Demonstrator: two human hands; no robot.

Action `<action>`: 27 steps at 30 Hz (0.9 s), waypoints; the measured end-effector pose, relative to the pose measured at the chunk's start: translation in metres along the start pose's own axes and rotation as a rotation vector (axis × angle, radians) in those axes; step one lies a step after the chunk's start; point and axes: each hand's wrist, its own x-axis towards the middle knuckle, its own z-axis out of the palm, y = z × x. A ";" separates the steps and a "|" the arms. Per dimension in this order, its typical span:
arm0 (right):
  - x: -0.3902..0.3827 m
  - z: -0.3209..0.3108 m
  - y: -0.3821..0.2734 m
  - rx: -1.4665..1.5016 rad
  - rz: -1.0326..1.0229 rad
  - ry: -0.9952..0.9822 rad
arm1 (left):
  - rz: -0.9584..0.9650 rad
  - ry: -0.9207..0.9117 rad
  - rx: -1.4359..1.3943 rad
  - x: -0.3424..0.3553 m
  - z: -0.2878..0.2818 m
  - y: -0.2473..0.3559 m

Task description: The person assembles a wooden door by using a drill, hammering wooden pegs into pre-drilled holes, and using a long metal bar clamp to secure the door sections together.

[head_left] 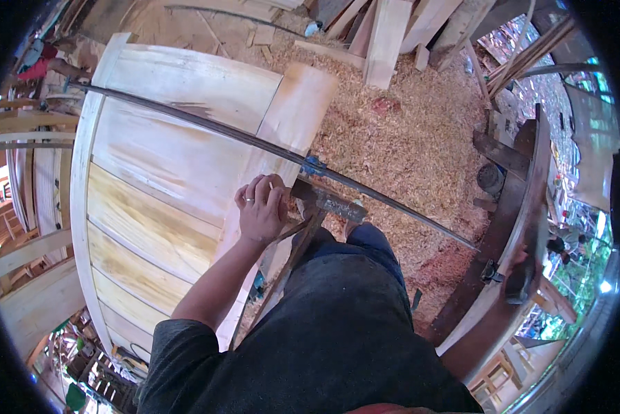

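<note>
My left hand (pixel 261 207) was curled shut around the head of the bar clamp (pixel 323 200), fingers folded over the handle where the dark metal jaw met the edge of the wooden panel (pixel 151 200), so the grip was pressed together on the clamp and not spread. My right hand (pixel 520 276) was far out at the other side, resting on the top edge of a dark curved wooden frame (pixel 510 207); I could not tell from that blurred corner whether its fingers were closed or only laid on the wood. The clamp sat at the panel's right edge, just in front of my knees, touching the pale upright board (pixel 289 117) that closed that side. Its long steel bar (pixel 206 124) ran diagonally across the face of the panel, from the far upper left corner down past the blue fitting (pixel 313 165) and on to the lower right, its free end hanging out over the sawdust floor (pixel 406 124). So the long axis lay slantwise to the glued boards, not square to them. That, I judged, was the risk: pressure along a slanted bar could make the jaw creep along the edge or rack the boards out of line, and overtightening could bruise the soft pale wood under the jaw. The overhanging end could also catch my leg. Loose planks (pixel 392 34) lay stacked beyond the shavings.
</note>
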 end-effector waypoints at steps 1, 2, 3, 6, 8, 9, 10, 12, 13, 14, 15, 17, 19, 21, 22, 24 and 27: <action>-0.003 -0.031 -0.042 -0.065 -0.106 0.149 | -0.015 -0.013 -0.009 0.000 0.000 0.002; 0.017 -0.021 -0.036 -0.203 -0.162 0.088 | -0.039 -0.024 0.004 0.000 0.000 0.002; 0.037 -0.012 -0.030 -0.338 -0.216 0.020 | -0.063 -0.032 0.018 0.000 0.000 0.002; 0.128 -0.013 0.040 -0.532 -0.376 0.465 | -0.015 0.008 0.010 0.005 0.002 0.003; 0.183 0.099 0.214 -0.486 -0.253 0.583 | -0.014 -0.030 0.008 0.005 0.006 0.006; 0.178 0.140 0.259 -0.389 -0.029 0.531 | -0.018 -0.034 0.011 0.005 0.002 0.008; 0.173 0.179 0.302 -0.301 0.209 0.487 | -0.008 -0.041 0.006 0.005 0.002 0.009; 0.173 0.221 0.345 -0.112 0.542 0.339 | -0.060 -0.003 0.011 0.010 0.005 0.001; 0.175 0.215 0.341 0.023 0.651 0.246 | -0.064 0.006 0.027 0.016 0.012 -0.004; 0.158 0.210 0.331 0.160 0.748 0.179 | -0.045 0.005 0.040 0.009 0.011 -0.001; 0.147 0.201 0.299 0.102 0.706 -0.007 | -0.031 0.012 0.060 0.004 0.007 -0.001; 0.123 0.184 0.262 0.225 0.734 0.090 | -0.026 -0.006 0.053 0.013 0.010 -0.001; 0.096 0.176 0.234 0.085 0.655 0.174 | -0.008 -0.005 0.051 0.010 0.008 0.000; 0.094 0.134 0.181 -0.123 0.437 0.106 | -0.012 0.013 0.045 0.013 0.007 0.001; 0.098 0.102 0.146 0.142 0.451 0.033 | -0.009 0.008 0.033 0.013 0.006 0.000; 0.094 0.107 0.102 0.207 0.184 -0.006 | -0.026 -0.001 0.024 0.009 0.005 -0.005; 0.105 0.023 0.001 -0.386 -0.487 0.253 | -0.008 0.027 0.023 0.011 0.007 -0.003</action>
